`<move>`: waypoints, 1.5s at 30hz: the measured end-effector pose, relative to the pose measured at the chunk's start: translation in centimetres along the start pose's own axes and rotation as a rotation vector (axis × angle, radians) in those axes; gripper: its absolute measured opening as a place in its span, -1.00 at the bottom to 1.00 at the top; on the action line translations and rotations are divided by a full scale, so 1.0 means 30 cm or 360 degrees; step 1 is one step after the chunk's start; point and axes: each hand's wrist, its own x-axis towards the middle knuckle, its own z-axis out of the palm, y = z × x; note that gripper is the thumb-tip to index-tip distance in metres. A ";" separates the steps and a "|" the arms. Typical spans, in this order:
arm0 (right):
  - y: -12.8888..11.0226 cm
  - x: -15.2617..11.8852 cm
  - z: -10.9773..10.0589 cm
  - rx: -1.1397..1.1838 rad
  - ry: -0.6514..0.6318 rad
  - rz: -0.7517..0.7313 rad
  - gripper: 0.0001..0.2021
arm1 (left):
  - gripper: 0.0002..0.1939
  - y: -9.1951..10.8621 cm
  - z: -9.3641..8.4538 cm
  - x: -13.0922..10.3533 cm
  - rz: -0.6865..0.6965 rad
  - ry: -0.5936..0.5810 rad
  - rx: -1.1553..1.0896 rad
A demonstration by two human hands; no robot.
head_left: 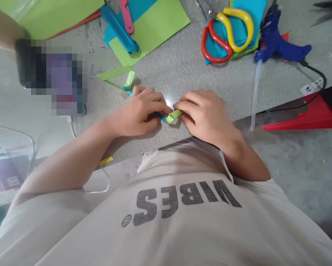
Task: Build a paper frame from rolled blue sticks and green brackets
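Near the table's front edge, my left hand (pixel 144 111) is closed around a thin blue paper strip (pixel 161 117), whose other end shows beyond the fingers. My right hand (pixel 202 112) pinches a folded green paper strip (pixel 173 116) between thumb and fingers. The blue and green pieces meet in the gap between the hands. Just beyond my left hand lies a bent green strip (pixel 116 74) shaped like an open loop, touching the blue end. The parts under my fingers are hidden.
Scissors (pixel 229 35) with red and yellow handles lie beyond my right hand, beside a blue glue gun (pixel 282 40) with its cord. Green paper (pixel 152 35), a blue cutter (pixel 120 29) and a pink tool (pixel 126 16) lie at the back. A phone (pixel 62 83) is at left.
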 end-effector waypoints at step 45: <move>-0.104 0.041 0.052 -0.0318 0.0018 0.0212 -0.71 | -0.76 -0.055 0.034 -0.024 0.0093 0.0436 -0.0198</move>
